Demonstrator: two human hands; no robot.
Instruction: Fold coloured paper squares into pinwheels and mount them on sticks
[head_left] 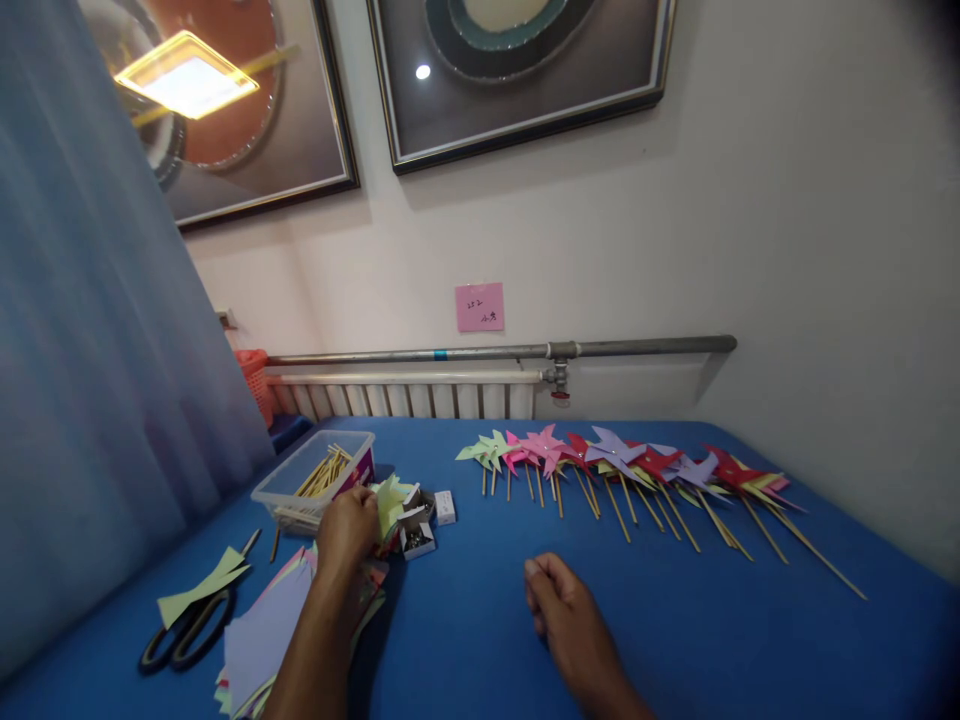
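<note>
My left hand (349, 525) is closed beside the clear plastic box (274, 495), its fingers at the edge of pale yellow-green cut paper (390, 505). The fingertips are hidden, so I cannot tell whether they grip the paper. Thin wooden sticks (326, 472) lie in the box. Just right of the paper are small open cardboard boxes (417, 540) with tiny metal pieces inside. My right hand (562, 610) is curled closed above the blue tabletop (465, 640), thumb against the fingers; whatever it holds, if anything, is hidden.
Several paper pinwheels on sticks (615, 455) lie in a row at the back right. Coloured paper sheets (266, 630) are stacked under my left forearm. Black-handled scissors (199, 630) with green paper (202, 585) on them lie left. A pipe (487, 353) and radiator (442, 400) line the wall.
</note>
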